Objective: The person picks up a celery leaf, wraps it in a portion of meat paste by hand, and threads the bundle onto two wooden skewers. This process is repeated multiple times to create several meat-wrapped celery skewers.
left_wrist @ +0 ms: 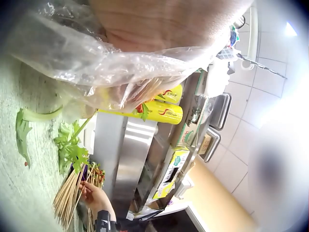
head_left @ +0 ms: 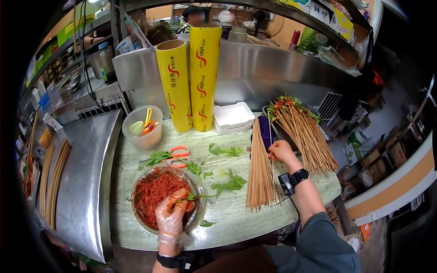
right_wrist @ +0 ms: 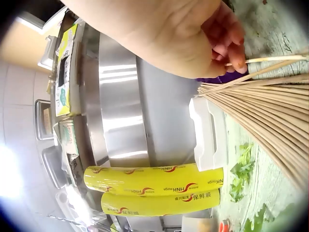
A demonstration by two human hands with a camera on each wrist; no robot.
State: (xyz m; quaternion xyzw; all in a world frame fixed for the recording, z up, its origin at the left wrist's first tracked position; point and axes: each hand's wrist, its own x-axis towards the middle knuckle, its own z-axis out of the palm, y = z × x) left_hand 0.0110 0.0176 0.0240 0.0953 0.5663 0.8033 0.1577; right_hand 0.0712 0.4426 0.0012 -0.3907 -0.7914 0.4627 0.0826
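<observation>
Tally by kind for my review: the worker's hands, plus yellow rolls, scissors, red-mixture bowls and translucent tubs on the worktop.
Left hand, right hand: 2
Yellow rolls: 2
Scissors: 1
Red-mixture bowl: 1
Translucent tub: 1
Total: 7

Right hand (right_wrist: 193, 38): bare, thumb and fingertips pinching one bamboo skewer (right_wrist: 270, 59).
Skewer bundle (right_wrist: 260, 108): many bamboo sticks, gathered at one end and fanning toward the view's right edge.
Purple item (right_wrist: 217, 79): partly hidden behind the hand.
White tray (right_wrist: 213, 135): near the bundle's gathered ends.
Cling film rolls (right_wrist: 149, 181): two, yellow, printed in red and black, side by side.
Leafy sprigs (right_wrist: 242, 170): green, on the pale tabletop (right_wrist: 285, 31).
Backdrop: shiny steel panel (right_wrist: 118, 96).
</observation>
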